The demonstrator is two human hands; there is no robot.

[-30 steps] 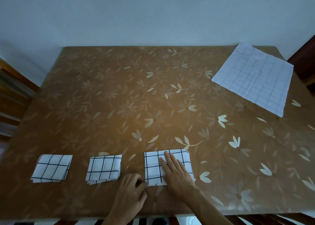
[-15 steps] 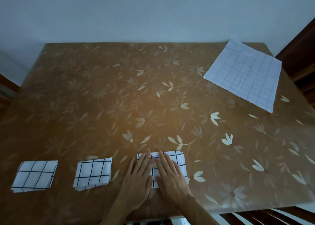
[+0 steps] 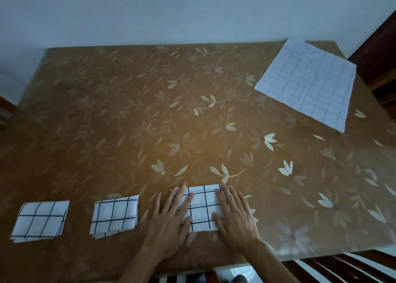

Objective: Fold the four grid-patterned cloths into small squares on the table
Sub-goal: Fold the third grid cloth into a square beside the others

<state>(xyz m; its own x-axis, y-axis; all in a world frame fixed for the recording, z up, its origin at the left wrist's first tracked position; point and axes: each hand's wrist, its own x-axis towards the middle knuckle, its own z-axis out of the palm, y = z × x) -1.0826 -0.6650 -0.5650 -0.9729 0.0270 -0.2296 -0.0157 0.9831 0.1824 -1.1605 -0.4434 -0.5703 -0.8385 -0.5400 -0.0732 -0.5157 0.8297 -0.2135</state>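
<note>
Bottom edge of frame: we note the slats of a wooden chair (image 3: 353, 265) at lower right, below the table's near rim.

Lower centre: both hands lie palm down on a folded grid cloth (image 3: 203, 207). The left hand (image 3: 169, 220) covers its left side and the right hand (image 3: 234, 216) its right side. Fingers are straight and spread, pressing flat. Nothing is grasped or pinched. The cloth's middle, white with dark lines, shows between the two hands.

Lower left: we count two more folded squares in a row with it, lying apart from each other. The middle folded cloth (image 3: 114, 215) sits near the left hand without touching it, and layered edges show at its near side. The leftmost folded cloth (image 3: 39, 220) lies close to the frame's left edge.

Centre: the table (image 3: 128, 122) has a brown cover with pale flower and leaf prints.

Upper right: a spread-out grid cloth (image 3: 308, 83) lies flat at the table's far right corner. It is creased, with fainter lines, and is well apart from the hands.

Top: a plain pale wall (image 3: 171, 10) runs behind. Dark wooden furniture (image 3: 381, 53) stands at the right edge.
</note>
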